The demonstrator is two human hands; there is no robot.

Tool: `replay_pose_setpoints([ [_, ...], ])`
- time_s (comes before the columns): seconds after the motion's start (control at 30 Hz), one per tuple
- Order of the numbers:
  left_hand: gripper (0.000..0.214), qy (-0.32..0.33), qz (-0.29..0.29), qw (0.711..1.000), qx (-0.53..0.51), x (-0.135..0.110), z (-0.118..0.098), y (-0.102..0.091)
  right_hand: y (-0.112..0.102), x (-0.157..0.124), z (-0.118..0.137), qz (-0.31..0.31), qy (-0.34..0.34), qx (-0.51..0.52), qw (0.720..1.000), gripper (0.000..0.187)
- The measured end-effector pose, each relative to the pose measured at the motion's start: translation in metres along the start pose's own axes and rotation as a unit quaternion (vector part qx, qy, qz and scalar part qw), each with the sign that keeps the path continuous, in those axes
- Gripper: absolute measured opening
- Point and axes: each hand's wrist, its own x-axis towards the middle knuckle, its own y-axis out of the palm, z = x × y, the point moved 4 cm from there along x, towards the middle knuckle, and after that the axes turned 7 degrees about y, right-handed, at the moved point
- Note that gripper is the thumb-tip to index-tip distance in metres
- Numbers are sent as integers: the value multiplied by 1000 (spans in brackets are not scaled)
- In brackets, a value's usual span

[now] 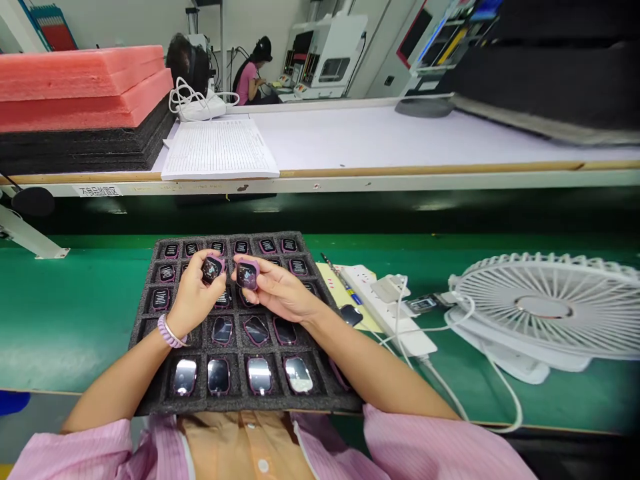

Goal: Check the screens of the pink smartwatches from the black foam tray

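My left hand (193,300) is closed around a small pink-cased smartwatch body (212,269), screen facing up. My right hand (280,291) pinches a second pink watch body (247,274) right beside the first. Both hands hover over a black foam tray (145,320) on the green bench. The tray's pockets hold several more watch bodies; those in the near rows (260,375) show shiny blank screens, those in the far rows (267,246) show lit displays. A purple band sits on my left wrist (171,333).
A white power strip (387,313) with cables and a pen (340,277) on yellow paper lie right of the tray. A white desk fan (545,310) lies further right. Pink and black foam sheets (80,100) and a printed sheet (217,148) sit on the raised shelf. A person sits far behind.
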Motion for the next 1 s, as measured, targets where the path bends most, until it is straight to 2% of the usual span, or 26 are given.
replay_pose_setpoints([
  [0.23, 35, -14, 7, 1000, -12, -3, -2, 5, 0, -2, 2, 8, 2, -8, 1000, 57],
  [0.43, 34, -1, 22, 1000, -2, -4, -2, 5, -1, -4, 1, 14, -9, -12, 1000, 57],
  [1.0, 36, 3, 20, 1000, -15, -5, -3, 3, 0, -3, -1, 18, -3, -7, 1000, 52],
])
